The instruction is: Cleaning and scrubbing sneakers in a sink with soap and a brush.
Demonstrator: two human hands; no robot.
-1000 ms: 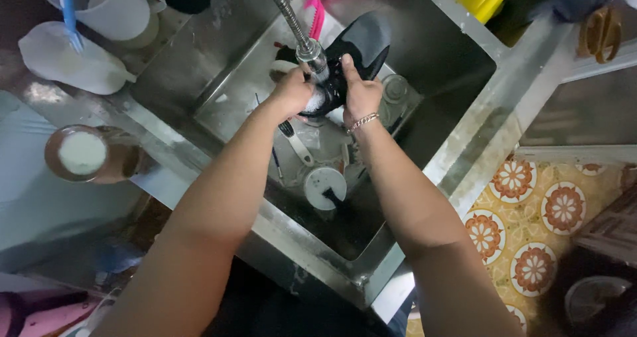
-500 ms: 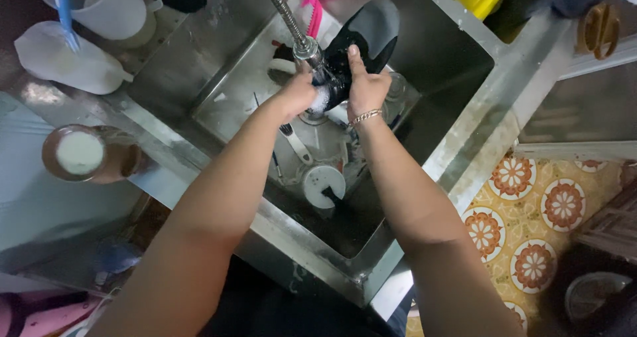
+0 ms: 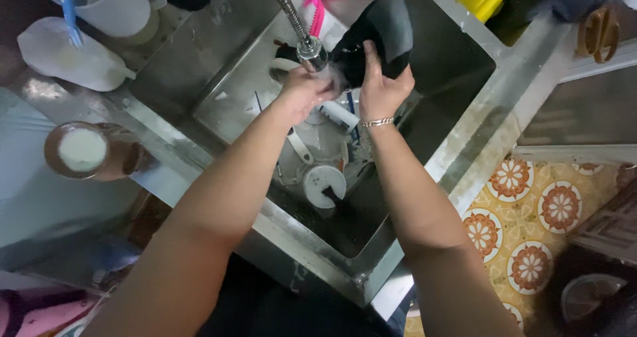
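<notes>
Over the steel sink (image 3: 464,104), my right hand (image 3: 385,88) grips a black bowl-shaped dish (image 3: 381,35), tilted on edge, with a silver bracelet on that wrist. My left hand (image 3: 304,91) is curled under the flexible metal faucet (image 3: 300,25), right against the dish's lower rim where water runs over it. I cannot tell what, if anything, the left fingers hold.
Down in the sink lie a round white lid (image 3: 325,184), utensils and a pink brush (image 3: 313,11). On the left counter stand a brown cup of white liquid (image 3: 83,151), clear jugs (image 3: 116,5) and a blue-handled brush. Yellow items sit at the top right; patterned floor tiles at the right.
My right hand has lifted the black dish up and to the right, tilting it more upright. My left hand followed slightly, staying under the faucet.
</notes>
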